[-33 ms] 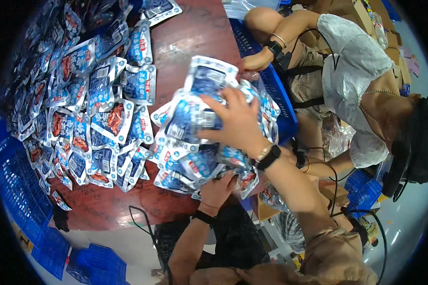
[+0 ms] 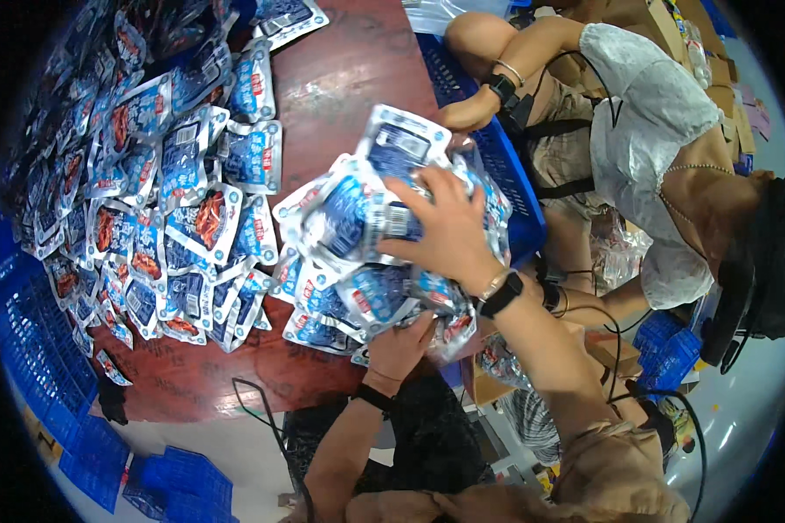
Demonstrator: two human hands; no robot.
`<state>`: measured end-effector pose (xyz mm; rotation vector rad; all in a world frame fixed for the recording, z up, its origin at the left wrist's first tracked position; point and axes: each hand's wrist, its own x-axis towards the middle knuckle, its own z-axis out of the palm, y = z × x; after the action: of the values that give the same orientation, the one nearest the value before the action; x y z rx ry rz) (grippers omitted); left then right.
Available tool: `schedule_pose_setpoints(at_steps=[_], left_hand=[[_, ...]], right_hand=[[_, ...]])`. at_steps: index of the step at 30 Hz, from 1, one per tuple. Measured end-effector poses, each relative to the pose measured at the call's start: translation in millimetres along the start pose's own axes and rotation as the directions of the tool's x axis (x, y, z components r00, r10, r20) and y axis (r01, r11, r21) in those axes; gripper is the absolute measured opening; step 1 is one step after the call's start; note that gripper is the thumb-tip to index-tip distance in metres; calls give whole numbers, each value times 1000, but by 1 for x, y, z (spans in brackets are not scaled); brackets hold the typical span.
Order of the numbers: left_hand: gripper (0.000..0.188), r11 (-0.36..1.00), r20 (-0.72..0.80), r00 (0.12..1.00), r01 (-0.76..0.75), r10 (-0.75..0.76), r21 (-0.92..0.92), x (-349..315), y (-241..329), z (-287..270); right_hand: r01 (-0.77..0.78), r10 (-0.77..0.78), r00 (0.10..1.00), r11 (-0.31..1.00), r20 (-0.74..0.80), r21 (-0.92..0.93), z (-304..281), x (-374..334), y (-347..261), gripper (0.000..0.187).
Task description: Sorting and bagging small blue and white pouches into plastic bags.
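Counter [image 2: 349, 87]: the large heap of pouches [image 2: 183, 161] lies jumbled along the left edge and appears still to be handled; a smaller pile [image 2: 340, 213] is gathered near the right edge, under work, its completion not determinable. The right hand's [image 2: 449, 227] grip is spread apart upon that pile; the left hand's [image 2: 397, 350], partly hidden at its near side, cannot be determined.

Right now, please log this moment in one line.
right hand: on glossy blue-white rectangular pouches | left hand: at their near edge | surface: red-brown table
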<state>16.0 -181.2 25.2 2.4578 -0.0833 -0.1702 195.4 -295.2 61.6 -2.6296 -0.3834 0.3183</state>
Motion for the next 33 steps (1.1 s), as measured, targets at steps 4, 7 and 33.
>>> schedule_pose_setpoints(at_steps=[4,7,33], left_hand=[[44,952,251,919,-281,304,-124,4,-1,27],[52,927,170,918,-327,358,-186,19,16,38],[44,867,185,854,-498,486,21,110,59,45]], right_hand=[[-61,85,990,976,-108,211,13,-27,37,74],[-68,94,985,982,-146,173,14,-29,40,75],[-423,389,906,854,167,304,-12,-41,139,46]])
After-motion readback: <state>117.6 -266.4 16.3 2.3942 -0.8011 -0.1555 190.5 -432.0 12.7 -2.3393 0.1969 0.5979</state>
